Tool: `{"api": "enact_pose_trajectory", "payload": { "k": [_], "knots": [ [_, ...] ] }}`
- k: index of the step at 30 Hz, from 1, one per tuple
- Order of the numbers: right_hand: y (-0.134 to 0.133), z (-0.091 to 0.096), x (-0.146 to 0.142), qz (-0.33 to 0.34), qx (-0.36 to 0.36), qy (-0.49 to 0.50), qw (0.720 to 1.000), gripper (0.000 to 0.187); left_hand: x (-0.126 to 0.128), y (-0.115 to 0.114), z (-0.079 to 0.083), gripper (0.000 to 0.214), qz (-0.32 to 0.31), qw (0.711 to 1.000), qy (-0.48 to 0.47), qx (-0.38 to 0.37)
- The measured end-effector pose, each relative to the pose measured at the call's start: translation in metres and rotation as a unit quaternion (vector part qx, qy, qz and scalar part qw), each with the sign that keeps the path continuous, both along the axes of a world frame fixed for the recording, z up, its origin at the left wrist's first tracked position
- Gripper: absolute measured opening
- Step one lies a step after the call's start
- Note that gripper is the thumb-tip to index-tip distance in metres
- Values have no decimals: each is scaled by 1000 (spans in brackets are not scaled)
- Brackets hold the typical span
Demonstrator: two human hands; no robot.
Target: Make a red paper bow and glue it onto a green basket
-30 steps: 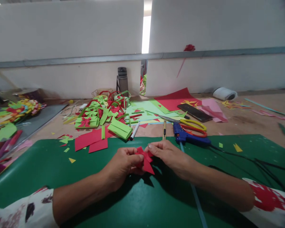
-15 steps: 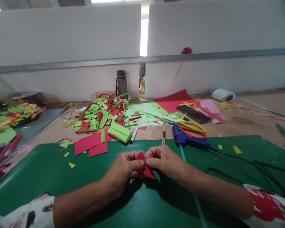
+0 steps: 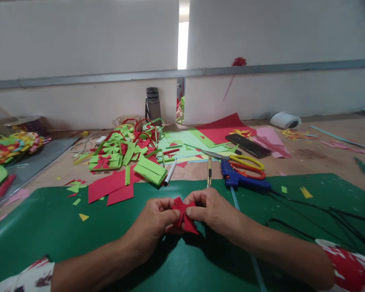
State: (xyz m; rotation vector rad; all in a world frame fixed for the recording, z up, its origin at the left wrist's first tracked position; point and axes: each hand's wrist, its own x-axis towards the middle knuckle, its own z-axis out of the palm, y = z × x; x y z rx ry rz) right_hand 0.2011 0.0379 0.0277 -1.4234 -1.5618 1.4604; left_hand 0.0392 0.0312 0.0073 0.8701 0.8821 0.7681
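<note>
Being pinched by the left hand (image 3: 155,220) and right hand (image 3: 211,209) fingers, a red paper bow (image 3: 183,211) is held above the green mat (image 3: 106,225), short of its far edge, with mat showing either side.

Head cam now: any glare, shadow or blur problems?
Head view: bright vertical gap between white panels is blown out; glossy green mat shows pale sheen at left; dark shadows lie on it under left hand, right hand and red paper bow; multicoloured paper cluster at far left looks soft.
</note>
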Motion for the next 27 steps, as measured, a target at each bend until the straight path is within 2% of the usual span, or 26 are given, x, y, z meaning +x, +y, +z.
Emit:
{"api": "enact_pose_trajectory", "payload": {
  "k": [3,7,12,21,27],
  "knots": [
    [1,0,-1,-3,-10,-9,1000,6,-1,0,-2,15,-9,1000,-12,3],
    [0,-1,-1,7,-23,2,1000,6,-1,-1,-2,15,-8,1000,19,16],
    [-1,-2,-2,20,-8,-8,1000,5,0,-1,0,16,-1,999,49,22],
    [-1,6,-2,22,13,-1,1000,4,2,-2,1,15,2,1000,22,15],
    [0,0,-1,35,14,-6,999,9,4,-3,5,18,11,999,33,14]
  ]
}}
